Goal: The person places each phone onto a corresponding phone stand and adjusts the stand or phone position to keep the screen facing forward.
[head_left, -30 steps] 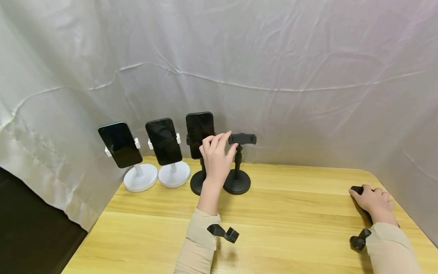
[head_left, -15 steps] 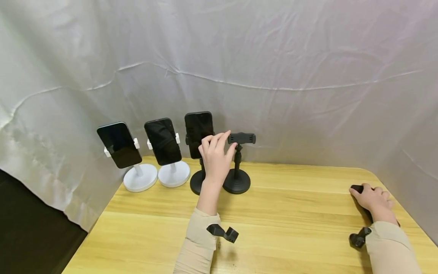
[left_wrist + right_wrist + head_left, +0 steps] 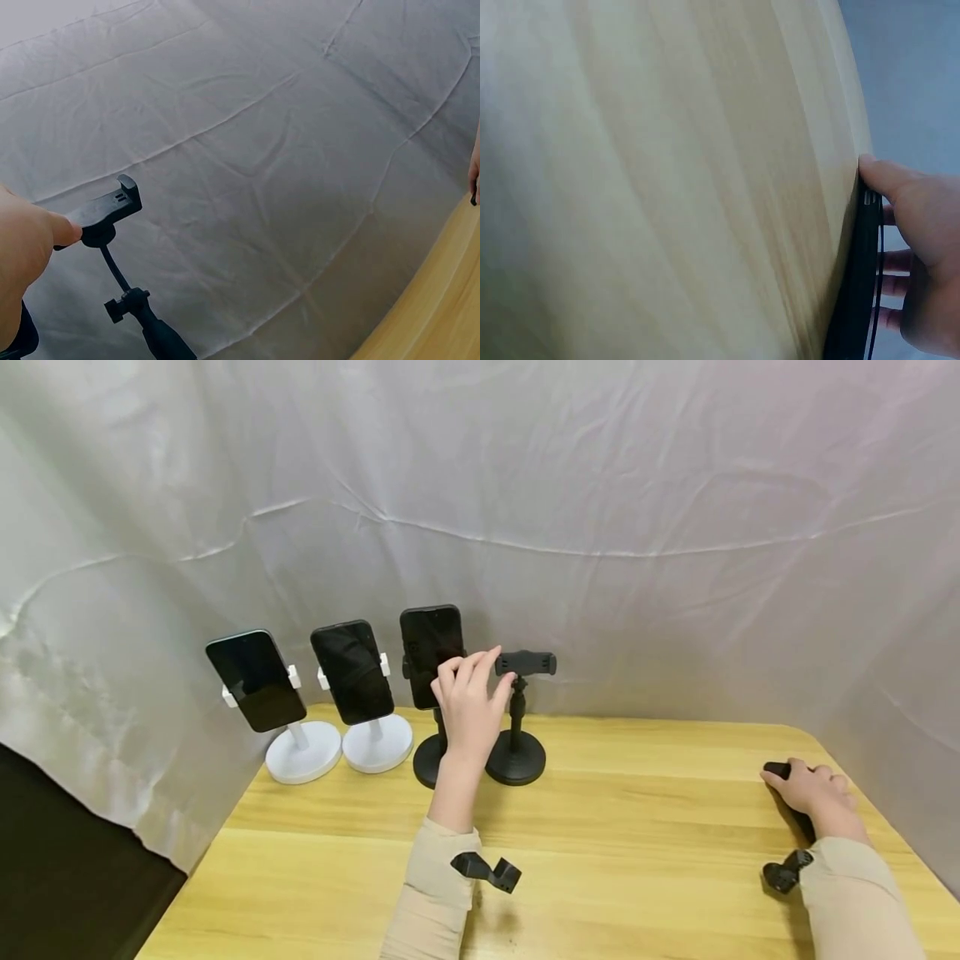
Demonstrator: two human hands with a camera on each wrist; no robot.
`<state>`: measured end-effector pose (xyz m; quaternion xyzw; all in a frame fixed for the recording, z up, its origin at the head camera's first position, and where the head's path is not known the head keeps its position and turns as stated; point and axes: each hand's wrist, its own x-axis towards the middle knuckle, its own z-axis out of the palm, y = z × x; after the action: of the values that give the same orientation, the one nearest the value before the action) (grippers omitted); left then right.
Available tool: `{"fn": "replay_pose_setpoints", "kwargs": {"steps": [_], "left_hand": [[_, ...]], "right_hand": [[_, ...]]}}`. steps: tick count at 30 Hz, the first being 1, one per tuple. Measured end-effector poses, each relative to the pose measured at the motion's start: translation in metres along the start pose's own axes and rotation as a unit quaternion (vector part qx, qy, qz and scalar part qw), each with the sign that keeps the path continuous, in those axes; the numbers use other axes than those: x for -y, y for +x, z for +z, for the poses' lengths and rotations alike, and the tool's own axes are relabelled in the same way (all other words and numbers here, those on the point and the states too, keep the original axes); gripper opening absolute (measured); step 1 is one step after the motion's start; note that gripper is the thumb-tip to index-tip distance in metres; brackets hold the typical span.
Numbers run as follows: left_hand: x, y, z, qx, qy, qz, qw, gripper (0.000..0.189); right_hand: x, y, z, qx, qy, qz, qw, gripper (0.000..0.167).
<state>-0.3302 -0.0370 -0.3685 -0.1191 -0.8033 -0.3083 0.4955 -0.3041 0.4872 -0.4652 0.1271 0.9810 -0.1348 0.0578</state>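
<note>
My left hand (image 3: 471, 710) pinches the left end of the clamp on a black phone stand (image 3: 531, 663). Its thumb (image 3: 66, 229) lies against the clamp's face in the left wrist view. That stand's clamp carries no phone. Over by the table's right edge, my right hand (image 3: 813, 797) grips a slim, dark slab that looks like a phone (image 3: 855, 281), thumb on one side and fingers curled behind. Part of this slab is hidden under the hand. Just left of my left hand, a second black stand (image 3: 427, 762) holds an upright phone (image 3: 429, 643), partly covered by my fingers.
Two white stands, one at the far left (image 3: 303, 756) and one beside it (image 3: 378, 747), each hold a tilted black phone. All the stands line the back of the wooden table (image 3: 637, 835). A grey cloth (image 3: 637, 610) hangs close behind them and along the sides.
The head view has shifted a little, so the stands appear slightly further left. Both hands keep their holds, the left on the stand's clamp and the right on the phone.
</note>
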Motion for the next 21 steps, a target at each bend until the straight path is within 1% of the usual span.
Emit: {"fn": "replay_pose_setpoints", "kwargs": {"steps": [4,12,15,21], "left_hand": [[0.0007,0.0005,0.0005,-0.002,-0.003,0.002,1.0000,0.036],[0.0005,-0.0012,0.0016,-0.002,-0.003,-0.002,1.0000,0.037],[0.0004,-0.0012,0.0017,0.001,-0.004,-0.001,1.0000,0.036],[0.0022,-0.0001,0.0013,-0.002,-0.001,0.004,1.0000,0.036]], "right_hand": [[0.0021,0.0021,0.0000,0.007,-0.004,0.003,1.0000,0.102],[-0.0002,0.0007,0.0008,-0.012,-0.005,-0.002,0.9999,0.098],[-0.0007,-0.0002,0.0005,-0.018,-0.001,0.003,0.9998,0.096],[-0.0004,0.0002,0.0003,-0.023,0.002,0.011,0.9997,0.098]]}}
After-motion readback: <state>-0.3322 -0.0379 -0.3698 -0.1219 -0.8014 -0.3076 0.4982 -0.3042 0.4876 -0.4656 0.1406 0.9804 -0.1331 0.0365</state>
